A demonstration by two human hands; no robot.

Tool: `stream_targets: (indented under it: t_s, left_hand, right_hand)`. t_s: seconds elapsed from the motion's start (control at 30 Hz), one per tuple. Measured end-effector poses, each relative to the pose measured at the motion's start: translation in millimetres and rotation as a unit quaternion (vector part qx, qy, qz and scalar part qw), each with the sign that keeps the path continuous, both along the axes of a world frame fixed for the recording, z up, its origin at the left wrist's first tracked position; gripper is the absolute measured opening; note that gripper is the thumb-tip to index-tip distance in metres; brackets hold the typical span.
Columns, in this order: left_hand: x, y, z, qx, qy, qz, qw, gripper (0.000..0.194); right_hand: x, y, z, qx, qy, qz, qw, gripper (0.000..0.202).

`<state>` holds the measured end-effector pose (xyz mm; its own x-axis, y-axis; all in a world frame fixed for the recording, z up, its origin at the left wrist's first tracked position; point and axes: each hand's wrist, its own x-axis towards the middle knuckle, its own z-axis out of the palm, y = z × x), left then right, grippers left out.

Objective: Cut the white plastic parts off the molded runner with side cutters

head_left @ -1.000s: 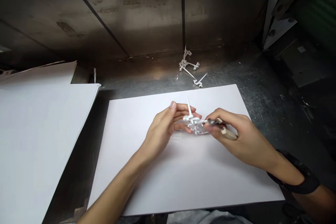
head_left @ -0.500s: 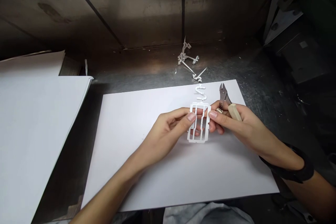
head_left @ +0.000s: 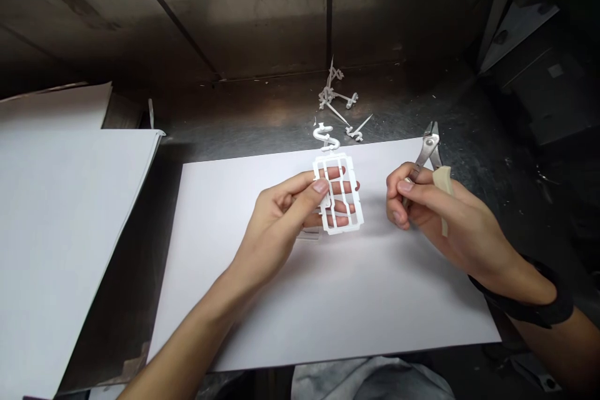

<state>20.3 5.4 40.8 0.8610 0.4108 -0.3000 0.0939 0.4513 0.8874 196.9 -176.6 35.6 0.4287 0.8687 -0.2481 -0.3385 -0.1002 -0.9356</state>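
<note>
My left hand (head_left: 285, 212) grips a thin white plastic frame (head_left: 357, 206) by its left side, the thumb in front and the fingers showing behind its openings. From the frame's top edge rises a white S-shaped runner (head_left: 327, 137). Off to the right, my right hand (head_left: 440, 206) is closed around cutting pliers (head_left: 429, 147) with cream handles. Their metal jaws point up and away from the frame. Both hands are above a white sheet (head_left: 356, 300) on the dark metal table.
Behind the sheet lies a small heap of white runner scraps (head_left: 328, 97), with one curved scrap (head_left: 355, 133) near the sheet's back edge. Large white sheets (head_left: 70, 212) are stacked at the left. A metal wall (head_left: 262, 19) stands at the back.
My hands have moved apart. The left has shifted left and slightly up with the frame; the right has let go of the frame and moved right with the pliers.
</note>
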Motion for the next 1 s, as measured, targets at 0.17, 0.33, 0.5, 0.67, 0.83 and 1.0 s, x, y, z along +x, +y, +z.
stream_targets:
  t_s: [0.17,0.33,0.5,0.67,0.83,1.0]
  left_hand:
    - [-1,1,0.2,0.015,0.005,0.01,1.0,0.032]
    - [-2,0,-3.0,0.017,0.003,0.006,1.0,0.03]
    - [2,-1,-3.2,0.005,-0.033,0.017,0.999,0.025]
    - [3,5,-0.4,-0.187,-0.039,0.047,0.981,0.028]
    - [2,12,2.9,-0.311,-0.063,0.046,0.947,0.025]
    - [2,15,4.6,-0.301,-0.056,0.024,0.952,0.031]
  right_hand:
    - [0,0,2.2,-0.002,0.002,0.015,1.0,0.027]
    - [1,-1,3.1,-0.002,-0.029,0.026,0.999,0.027]
    - [0,-1,3.1,-0.012,-0.039,0.028,0.999,0.028]
    - [-1,-3,-0.3,-0.032,-0.093,0.025,0.995,0.035]
    - [-1,-6,-2.4,-0.039,-0.101,0.031,0.994,0.036]
    - [-2,-5,0.2,-0.042,-0.103,0.035,0.993,0.036]
